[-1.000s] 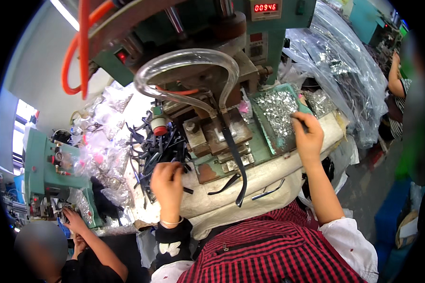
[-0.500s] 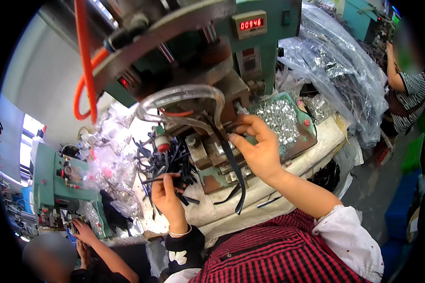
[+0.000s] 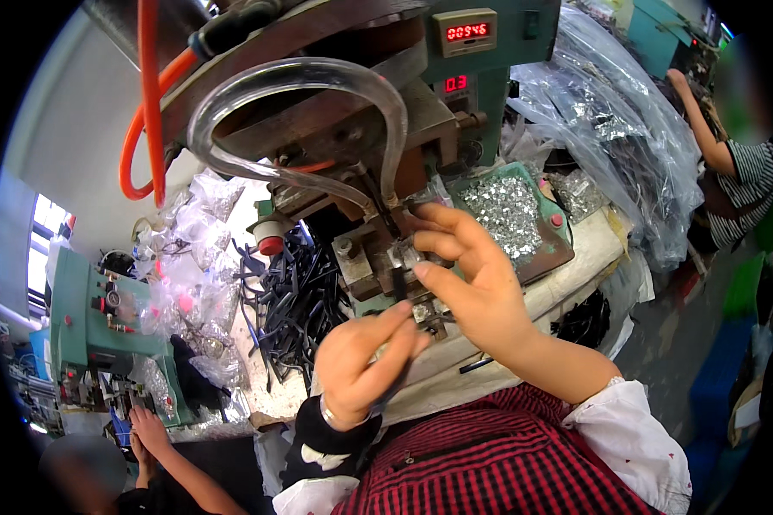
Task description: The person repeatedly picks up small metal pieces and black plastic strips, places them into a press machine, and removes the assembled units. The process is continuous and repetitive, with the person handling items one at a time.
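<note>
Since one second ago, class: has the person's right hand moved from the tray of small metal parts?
Yes. The right hand has left the tray of metal parts and moved leftward to the machine's fixture, near the left hand.

Single head view, steeply down, close over the press machine (image 3: 352,146).

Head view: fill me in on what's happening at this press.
A person sits at a green press. The left hand pinches a thin black strip and holds it up to the fixture. The right hand has its fingers at the same spot. Small metal parts fill a tray to the right; black strips lie piled at left.
</note>
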Motion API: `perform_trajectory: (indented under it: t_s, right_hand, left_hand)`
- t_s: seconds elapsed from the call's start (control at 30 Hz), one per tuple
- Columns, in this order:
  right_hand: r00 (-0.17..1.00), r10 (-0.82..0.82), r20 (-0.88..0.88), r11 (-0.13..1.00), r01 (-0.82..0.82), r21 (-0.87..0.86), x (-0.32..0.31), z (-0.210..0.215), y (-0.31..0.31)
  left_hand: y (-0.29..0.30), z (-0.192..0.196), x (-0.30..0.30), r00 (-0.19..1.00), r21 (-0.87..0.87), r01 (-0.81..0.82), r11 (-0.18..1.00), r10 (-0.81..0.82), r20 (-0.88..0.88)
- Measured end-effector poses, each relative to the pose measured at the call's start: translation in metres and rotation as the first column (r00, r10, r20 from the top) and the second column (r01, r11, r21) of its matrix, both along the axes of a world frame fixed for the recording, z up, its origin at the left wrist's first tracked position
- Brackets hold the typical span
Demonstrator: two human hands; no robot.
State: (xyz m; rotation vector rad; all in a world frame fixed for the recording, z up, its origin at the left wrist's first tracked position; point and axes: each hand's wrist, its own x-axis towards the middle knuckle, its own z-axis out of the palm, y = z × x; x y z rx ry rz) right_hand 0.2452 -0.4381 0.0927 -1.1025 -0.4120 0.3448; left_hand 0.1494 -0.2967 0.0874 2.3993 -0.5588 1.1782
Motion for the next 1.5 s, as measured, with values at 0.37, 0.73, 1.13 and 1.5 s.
perform_trajectory:
  t_s: [0.37,0.73,1.13,1.5]
  right_hand:
    - [0.552,0.005,0.834,0.284,0.799,-0.531,0.1,-0.117,-0.066]
    - [0.559,-0.189,0.808,0.393,0.797,-0.459,0.103,-0.129,-0.076]
    - [0.825,-0.326,0.462,0.705,0.538,-0.463,0.083,-0.092,-0.046]
    - [0.695,-0.397,0.6,0.639,0.678,-0.362,0.062,-0.097,-0.107]
  left_hand:
    - [0.004,-0.024,0.038,0.986,0.174,0.043,0.984,-0.07,0.152]
    - [-0.001,-0.013,-0.032,0.989,-0.055,-0.149,0.987,0.148,-0.015]
    - [0.293,-0.127,-0.078,-0.157,0.374,-0.924,0.084,0.808,-0.568]
    - [0.285,-0.11,-0.095,0.469,-0.306,-0.874,0.378,0.484,-0.739]
